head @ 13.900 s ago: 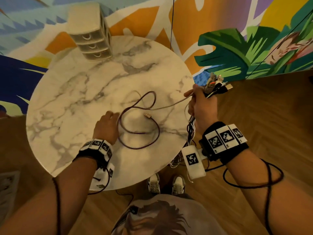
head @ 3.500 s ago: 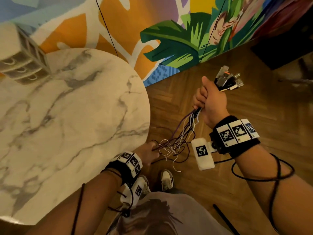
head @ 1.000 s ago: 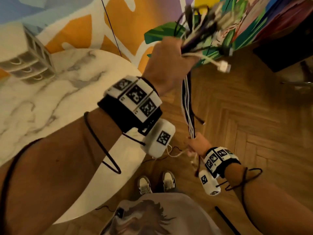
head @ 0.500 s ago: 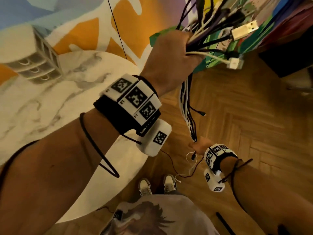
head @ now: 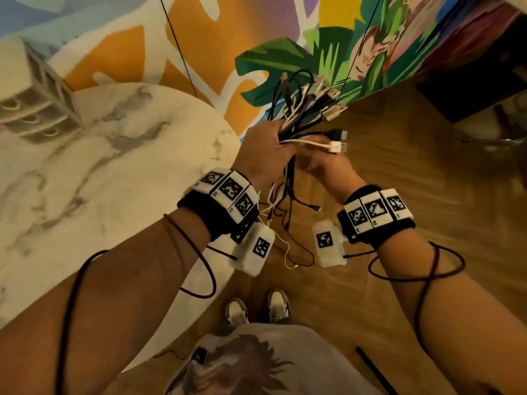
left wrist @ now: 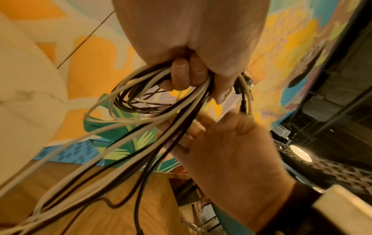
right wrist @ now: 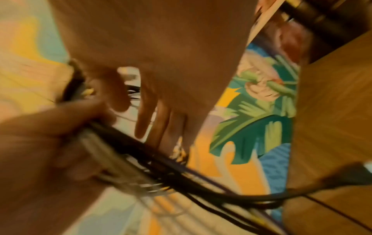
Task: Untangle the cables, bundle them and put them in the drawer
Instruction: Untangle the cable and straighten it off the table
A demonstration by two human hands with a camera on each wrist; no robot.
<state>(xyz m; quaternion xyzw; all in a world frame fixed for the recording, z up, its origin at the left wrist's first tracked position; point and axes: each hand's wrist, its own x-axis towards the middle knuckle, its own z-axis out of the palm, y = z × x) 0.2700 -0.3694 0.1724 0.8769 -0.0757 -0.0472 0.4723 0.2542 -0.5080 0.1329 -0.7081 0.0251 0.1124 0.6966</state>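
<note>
My left hand (head: 265, 151) grips a bundle of black, white and purple cables (head: 299, 115) in its fist, held in the air beyond the table edge. The plug ends fan out above the fist and the loose lengths (head: 285, 201) hang below it towards the floor. In the left wrist view its fingers (left wrist: 181, 74) curl tightly round the cables (left wrist: 141, 127). My right hand (head: 320, 166) is blurred, close against the left hand on its right. Its fingers (right wrist: 157, 120) are stretched out at the cables (right wrist: 161, 167) just under the fist, and I see no grip.
A round marble table (head: 114, 195) lies to the left, with a small white drawer unit (head: 37, 109) at its far edge, drawers shut. A painted wall stands behind, wooden floor below, a dark cabinet (head: 470, 89) at the far right. My shoes (head: 256, 309) are on the floor.
My right hand has come up from the low cable ends to just beside the left hand. The left hand has lowered the bundle a little.
</note>
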